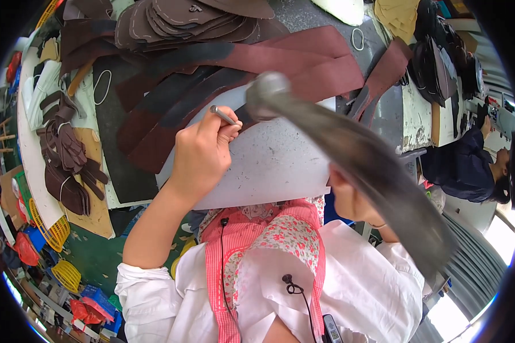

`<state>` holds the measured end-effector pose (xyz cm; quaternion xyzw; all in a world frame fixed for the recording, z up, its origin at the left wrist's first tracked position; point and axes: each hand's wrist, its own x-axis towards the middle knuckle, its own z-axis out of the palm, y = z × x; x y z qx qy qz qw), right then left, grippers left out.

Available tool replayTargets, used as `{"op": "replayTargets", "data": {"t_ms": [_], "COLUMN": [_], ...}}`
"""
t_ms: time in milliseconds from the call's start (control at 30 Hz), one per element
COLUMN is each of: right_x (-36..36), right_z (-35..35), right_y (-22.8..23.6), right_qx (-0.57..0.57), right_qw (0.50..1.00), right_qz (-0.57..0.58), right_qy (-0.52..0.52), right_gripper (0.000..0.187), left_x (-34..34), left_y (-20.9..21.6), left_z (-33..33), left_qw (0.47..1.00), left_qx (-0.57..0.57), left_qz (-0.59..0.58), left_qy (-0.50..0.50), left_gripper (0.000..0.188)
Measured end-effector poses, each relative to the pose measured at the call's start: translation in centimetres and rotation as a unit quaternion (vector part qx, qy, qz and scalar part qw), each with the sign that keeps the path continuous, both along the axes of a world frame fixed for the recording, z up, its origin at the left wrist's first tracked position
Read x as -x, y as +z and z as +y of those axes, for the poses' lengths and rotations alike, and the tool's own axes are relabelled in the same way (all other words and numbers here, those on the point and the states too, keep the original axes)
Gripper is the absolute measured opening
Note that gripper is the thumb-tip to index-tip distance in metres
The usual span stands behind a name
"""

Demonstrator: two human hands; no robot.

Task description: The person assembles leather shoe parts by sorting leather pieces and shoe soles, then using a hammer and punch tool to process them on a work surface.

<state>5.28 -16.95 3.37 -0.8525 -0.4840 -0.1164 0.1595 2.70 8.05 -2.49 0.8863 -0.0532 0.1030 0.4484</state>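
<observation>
My left hand [201,153] is closed around a thin metal punch [224,115], holding it tilted over a pale grey work slab [274,163]. My right hand [349,197] grips a hammer [349,154] that is blurred by motion; its round metal head [267,91] is raised close to the top of the punch. Dark red-brown leather strips [303,63] lie across the far edge of the slab, just beyond the punch. Most of my right hand is hidden behind the hammer handle.
Stacks of cut brown leather pieces [183,17] sit at the back and on the left [68,166]. Yellow baskets [54,231] stand on the green floor to the left. Another person in dark clothes [469,166] works at the right, beside a pile of dark pieces [435,63].
</observation>
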Motion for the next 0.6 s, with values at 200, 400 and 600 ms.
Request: {"op": "replayTargets", "data": {"t_ms": [200,400,600], "right_x": [-0.8,0.3,0.9], "right_z": [-1.5,-0.6,-1.0], "right_y": [2.4,0.4,0.6], "right_qx": [-0.249,-0.041,0.039], "right_qw": [0.904,0.919,0.838], "right_qz": [0.348,0.386,0.482], "right_qy": [-0.016,-0.069,-0.252], "right_gripper": [0.038,0.014,0.011], "left_x": [-0.6,-0.5,-1.2], "left_y": [-1.7,-1.2,-0.7], "left_z": [0.4,0.1,-0.2], "left_qw": [0.993,0.983,0.994], "left_qx": [0.101,-0.113,0.087], "left_qz": [0.022,-0.104,0.059], "left_qy": [-0.048,-0.096,-0.019], "left_gripper": [0.015,0.023,0.015]}}
